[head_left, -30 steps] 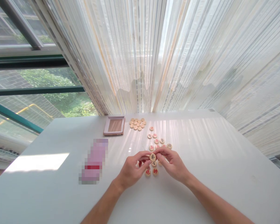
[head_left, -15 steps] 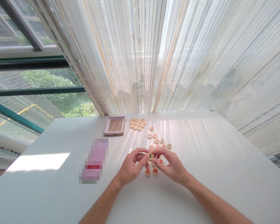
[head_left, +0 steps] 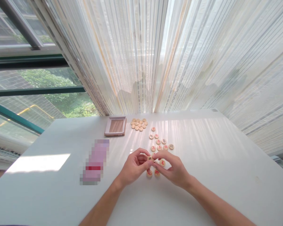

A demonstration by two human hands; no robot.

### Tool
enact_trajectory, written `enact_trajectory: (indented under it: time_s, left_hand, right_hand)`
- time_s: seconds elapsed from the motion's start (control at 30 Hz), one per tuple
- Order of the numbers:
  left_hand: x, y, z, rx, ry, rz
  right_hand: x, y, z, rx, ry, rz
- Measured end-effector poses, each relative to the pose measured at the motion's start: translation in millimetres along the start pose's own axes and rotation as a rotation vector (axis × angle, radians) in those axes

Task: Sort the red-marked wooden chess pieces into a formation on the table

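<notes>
My left hand and my right hand meet over the white table, fingers pinched together on one round wooden chess piece held between them. Under and beside the fingers lie more pieces with red characters: one by my right thumb, two near the wrists. Several face-up pieces are scattered just beyond the hands.
A cluster of face-down blank wooden pieces sits near the curtain. A shallow pinkish tray lies left of it. A blurred pink object rests left of my hands. Sheer curtains and a window stand behind the table.
The held piece has been turned from face-up to edge-on between both hands, and the hands have sunk slightly toward the table.
</notes>
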State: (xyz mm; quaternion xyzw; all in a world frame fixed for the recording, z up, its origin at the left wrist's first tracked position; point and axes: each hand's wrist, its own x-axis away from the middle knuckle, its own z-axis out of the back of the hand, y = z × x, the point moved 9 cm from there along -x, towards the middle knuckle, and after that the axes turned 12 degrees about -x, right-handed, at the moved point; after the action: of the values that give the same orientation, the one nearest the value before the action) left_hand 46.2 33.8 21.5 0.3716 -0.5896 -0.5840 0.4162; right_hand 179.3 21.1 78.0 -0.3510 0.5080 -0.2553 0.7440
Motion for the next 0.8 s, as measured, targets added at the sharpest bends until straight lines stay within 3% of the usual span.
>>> enact_trajectory:
  time_s: [0.2, 0.8]
  left_hand:
    - [-1, -1, 3.9, -0.048, 0.065, 0.006]
    - [1, 0, 6.6, -0.133, 0.047, -0.034]
  right_hand:
    - [1, -8, -6, 0.072, -0.029, 0.110]
    - [2, 13, 4, 0.097, 0.048, -0.077]
